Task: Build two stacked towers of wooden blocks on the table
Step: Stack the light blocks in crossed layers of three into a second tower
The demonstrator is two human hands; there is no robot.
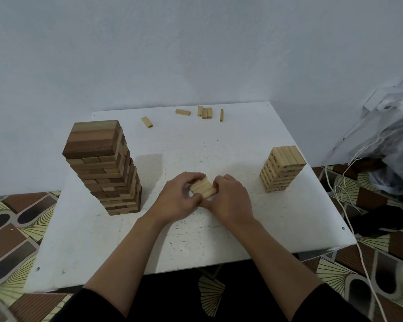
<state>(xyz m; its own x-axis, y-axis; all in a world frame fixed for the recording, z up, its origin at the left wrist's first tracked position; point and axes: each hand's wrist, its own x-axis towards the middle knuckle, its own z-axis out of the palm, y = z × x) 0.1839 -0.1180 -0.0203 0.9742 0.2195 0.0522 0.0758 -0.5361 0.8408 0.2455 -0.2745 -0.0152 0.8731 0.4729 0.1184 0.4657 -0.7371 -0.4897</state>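
Note:
A tall tower of brown and tan blocks point(104, 166) stands at the left of the white table point(219, 240). A shorter tower of pale numbered blocks point(280, 169) stands at the right. Between them, near the table's middle, my left hand point(178, 198) and my right hand point(230, 198) together hold a small row of pale blocks point(203, 188) pressed side by side, fingers curled round its two ends. Whether the row touches the table is hidden by my hands.
Several loose pale blocks point(204, 112) lie near the table's far edge, one more point(147, 122) further left. A wall rises just behind the table. Plastic-wrapped things point(386, 135) and white cords point(344, 205) sit at the right, over a patterned floor.

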